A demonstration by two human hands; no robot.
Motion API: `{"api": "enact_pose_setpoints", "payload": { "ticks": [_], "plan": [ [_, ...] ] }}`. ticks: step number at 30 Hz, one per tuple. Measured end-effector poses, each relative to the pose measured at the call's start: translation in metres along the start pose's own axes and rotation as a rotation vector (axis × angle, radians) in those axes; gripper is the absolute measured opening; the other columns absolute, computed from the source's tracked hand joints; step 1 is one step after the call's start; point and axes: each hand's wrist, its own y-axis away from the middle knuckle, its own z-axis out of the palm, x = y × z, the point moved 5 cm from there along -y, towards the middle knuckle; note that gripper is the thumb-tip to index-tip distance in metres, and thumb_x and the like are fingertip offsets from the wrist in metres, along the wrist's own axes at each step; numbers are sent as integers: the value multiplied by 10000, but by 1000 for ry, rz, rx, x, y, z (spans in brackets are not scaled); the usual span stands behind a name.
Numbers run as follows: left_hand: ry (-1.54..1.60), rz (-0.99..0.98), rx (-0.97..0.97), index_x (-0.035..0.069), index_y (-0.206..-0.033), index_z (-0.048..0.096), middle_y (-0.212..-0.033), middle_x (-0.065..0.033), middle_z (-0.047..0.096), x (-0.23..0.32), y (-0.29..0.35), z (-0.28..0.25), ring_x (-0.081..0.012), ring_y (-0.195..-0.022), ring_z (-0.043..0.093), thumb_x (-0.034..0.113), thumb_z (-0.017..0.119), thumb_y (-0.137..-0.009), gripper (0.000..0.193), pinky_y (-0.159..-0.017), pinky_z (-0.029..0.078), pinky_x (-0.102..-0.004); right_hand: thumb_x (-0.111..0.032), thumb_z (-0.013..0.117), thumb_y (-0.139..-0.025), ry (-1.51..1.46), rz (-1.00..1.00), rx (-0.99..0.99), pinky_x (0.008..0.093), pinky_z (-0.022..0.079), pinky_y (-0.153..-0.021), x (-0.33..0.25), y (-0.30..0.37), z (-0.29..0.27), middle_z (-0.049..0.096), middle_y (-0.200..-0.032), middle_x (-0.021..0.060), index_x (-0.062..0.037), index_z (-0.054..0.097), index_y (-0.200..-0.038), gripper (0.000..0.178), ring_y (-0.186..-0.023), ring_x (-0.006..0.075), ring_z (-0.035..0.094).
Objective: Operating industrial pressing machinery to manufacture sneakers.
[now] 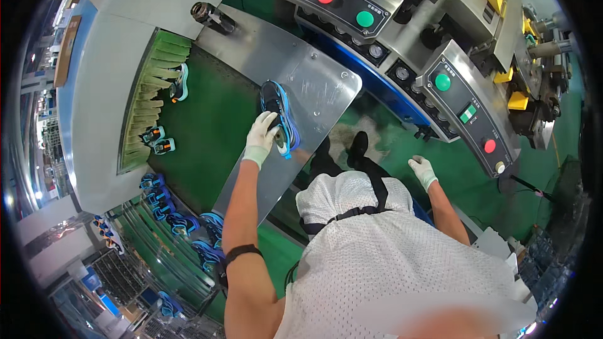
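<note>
A black and blue sports shoe lies on its side on the bare metal table. My left hand, in a white glove, is closed on the shoe near its lower end, with some fingers partly hidden against it. Off to the right, past the table and beside my body, my gloved right hand hangs in the air. Its fingers are loosely parted, and I see nothing in them.
Ahead and right stands a machine with two control panels carrying red and green buttons. A dark bottle sits at the table's far end. At left, shoes come by a green-stripped tunnel opening; several blue shoes lie on a roller rack.
</note>
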Motion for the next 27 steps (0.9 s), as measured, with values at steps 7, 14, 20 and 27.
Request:
{"api": "enact_pose_setpoints", "payload": {
  "ticks": [7,14,20,27],
  "plan": [
    [98,62,-324,125,-1168,705,-1175,-69,655,-21,-44,-1,-289,-1065,642,202,652,-932,254,-923,514,-357,-283,689,-907,-71,54,126,348,466,-1034,8,25,19,655,-1274,216,76,586,-1308,548,-1208,291,617],
    [34,116,-364,110,-1203,667,-1153,-108,612,-22,-50,9,-330,-1050,625,247,646,-937,300,-925,508,-409,-303,677,-910,-64,53,86,354,455,-1043,-18,48,91,649,-1289,225,78,590,-1309,558,-1205,303,620],
    [109,-86,-114,105,-1151,663,-1155,-133,580,-2,-18,-3,-368,-1105,565,285,783,-792,419,-966,479,-456,-282,676,-919,-71,0,20,309,500,-917,-66,81,110,705,-1146,169,67,647,-1235,472,-1031,207,655],
    [97,-72,28,115,-1043,707,-1026,-115,570,8,-30,17,-334,-997,581,218,764,-816,256,-857,506,-446,-209,648,-934,-69,-45,-276,326,507,-892,66,-31,65,724,-1105,111,12,685,-1202,349,-986,216,664]
  ]
}}
